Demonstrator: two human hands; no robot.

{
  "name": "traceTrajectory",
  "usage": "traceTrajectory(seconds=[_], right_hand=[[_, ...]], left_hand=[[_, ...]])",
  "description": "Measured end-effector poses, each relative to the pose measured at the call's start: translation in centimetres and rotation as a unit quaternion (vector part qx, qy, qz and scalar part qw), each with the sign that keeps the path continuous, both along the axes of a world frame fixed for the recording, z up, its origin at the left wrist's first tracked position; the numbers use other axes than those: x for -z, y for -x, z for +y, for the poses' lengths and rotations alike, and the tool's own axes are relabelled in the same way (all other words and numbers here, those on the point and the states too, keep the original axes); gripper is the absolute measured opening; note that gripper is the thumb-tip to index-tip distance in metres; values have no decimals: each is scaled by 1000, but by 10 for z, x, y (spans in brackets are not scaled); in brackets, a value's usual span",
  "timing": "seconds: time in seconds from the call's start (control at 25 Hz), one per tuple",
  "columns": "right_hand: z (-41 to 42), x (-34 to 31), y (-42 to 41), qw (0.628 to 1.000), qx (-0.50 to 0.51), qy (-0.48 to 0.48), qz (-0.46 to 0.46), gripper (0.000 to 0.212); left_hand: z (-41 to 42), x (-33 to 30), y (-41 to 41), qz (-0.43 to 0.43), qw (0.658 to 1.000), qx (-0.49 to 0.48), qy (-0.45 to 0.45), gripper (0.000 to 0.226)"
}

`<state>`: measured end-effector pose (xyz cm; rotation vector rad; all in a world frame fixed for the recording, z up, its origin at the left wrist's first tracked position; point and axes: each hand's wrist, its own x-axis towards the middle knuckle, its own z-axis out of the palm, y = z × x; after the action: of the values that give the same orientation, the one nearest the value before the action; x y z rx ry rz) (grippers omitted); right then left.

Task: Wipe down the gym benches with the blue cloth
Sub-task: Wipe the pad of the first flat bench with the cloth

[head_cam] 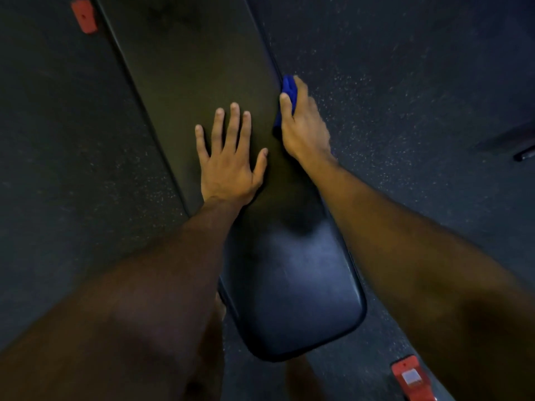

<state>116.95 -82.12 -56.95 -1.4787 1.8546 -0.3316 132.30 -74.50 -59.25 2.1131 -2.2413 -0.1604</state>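
Observation:
A long black padded gym bench (185, 82) runs from the upper left down to its rounded near end at the bottom centre. My left hand (228, 157) lies flat on the bench top with its fingers spread. My right hand (304, 125) grips the blue cloth (288, 89) against the bench's right side edge, thumb on the bench side. Most of the cloth is hidden under my fingers and palm.
Dark speckled rubber floor (405, 82) surrounds the bench. A red bench foot (84, 15) shows at the top left, another red foot (411, 377) at the bottom right. A dark piece of equipment (515, 143) sits at the right edge.

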Motion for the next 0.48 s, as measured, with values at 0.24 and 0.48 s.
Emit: traceTrajectory(seconds=[0.24, 0.48], right_hand=[[5, -4, -6, 994, 18, 23, 106, 49], [0, -1, -8, 996, 34, 8, 86, 48]], left_hand=[[-40, -18, -22, 29, 996, 86, -7, 66], [-179, -11, -97, -3, 997, -66, -41, 79]])
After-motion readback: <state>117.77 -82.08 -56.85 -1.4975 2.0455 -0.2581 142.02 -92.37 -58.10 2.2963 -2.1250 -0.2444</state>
